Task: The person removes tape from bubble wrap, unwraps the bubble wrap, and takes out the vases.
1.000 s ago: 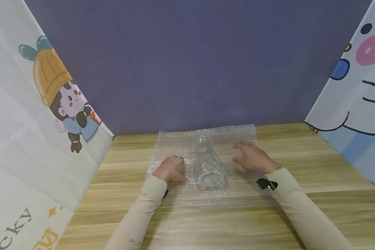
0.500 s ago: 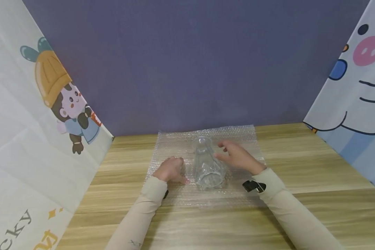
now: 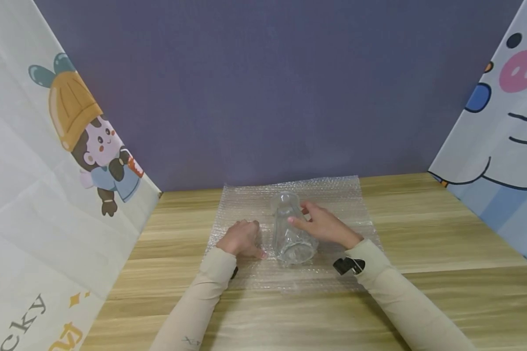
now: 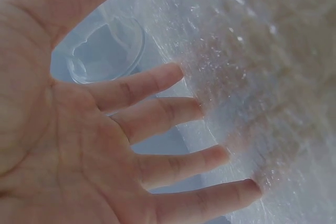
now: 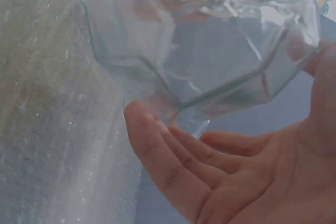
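Observation:
A clear faceted glass vase (image 3: 285,239) lies on its side on a sheet of bubble wrap (image 3: 241,200), its wide end toward me. My right hand (image 3: 327,225) grips the vase from the right, thumb over the top and fingers curled along the far side. In the right wrist view the angled facets of the glass vase (image 5: 210,51) sit between the thumb and fingers. Left of the vase, my left hand (image 3: 241,238) rests with its fingertips on the bubble wrap. The left wrist view shows the straight, spread fingers (image 4: 157,119) of that hand touching the wrap.
The bubble wrap lies flat on a wood-grain table (image 3: 180,234), reaching its back edge. Behind stands a dark blue-grey wall (image 3: 263,97). Printed white cloths (image 3: 22,170) hang on the left and right sides.
My right hand has moved left from over the bubble wrap onto the vase and taken hold of it. The left hand and the vase stay where they were.

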Motion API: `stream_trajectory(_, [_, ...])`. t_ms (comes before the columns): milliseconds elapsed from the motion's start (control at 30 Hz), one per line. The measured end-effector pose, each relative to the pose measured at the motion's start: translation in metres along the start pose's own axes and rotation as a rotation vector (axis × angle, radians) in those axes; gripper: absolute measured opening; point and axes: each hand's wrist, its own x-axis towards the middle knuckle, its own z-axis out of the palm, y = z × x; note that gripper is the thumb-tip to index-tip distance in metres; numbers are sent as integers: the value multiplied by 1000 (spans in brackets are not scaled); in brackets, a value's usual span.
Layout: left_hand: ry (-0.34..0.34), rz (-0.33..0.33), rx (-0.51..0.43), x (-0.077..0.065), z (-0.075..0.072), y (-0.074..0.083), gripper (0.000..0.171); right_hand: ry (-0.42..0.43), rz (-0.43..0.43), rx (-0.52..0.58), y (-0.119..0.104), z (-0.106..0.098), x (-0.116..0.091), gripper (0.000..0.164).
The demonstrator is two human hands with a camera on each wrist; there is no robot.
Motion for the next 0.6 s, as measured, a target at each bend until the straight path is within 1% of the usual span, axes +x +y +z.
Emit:
stream_trajectory(133, [-4, -11, -8, 1, 0, 1, 56, -18, 39, 28, 4, 0, 2, 87])
stream_trajectory(233, [-2, -18, -11, 1, 0, 1, 59, -50, 71, 64, 7, 2, 4, 86])
stream_trajectory(333, [0, -23, -16, 1, 0, 1, 62, -89, 102, 122, 10, 3, 5, 83])
stream_trajectory(433, [0, -26, -19, 1, 0, 1, 63, -135, 115, 212, 14, 4, 6, 80])
stream_trajectory(533, [-2, -27, -23, 1, -1, 1, 63, -179, 141, 273, 17, 5, 6, 83])
stream_trajectory(600, [-3, -29, -24, 0, -1, 1, 62, -211, 157, 294, 19, 5, 5, 86])
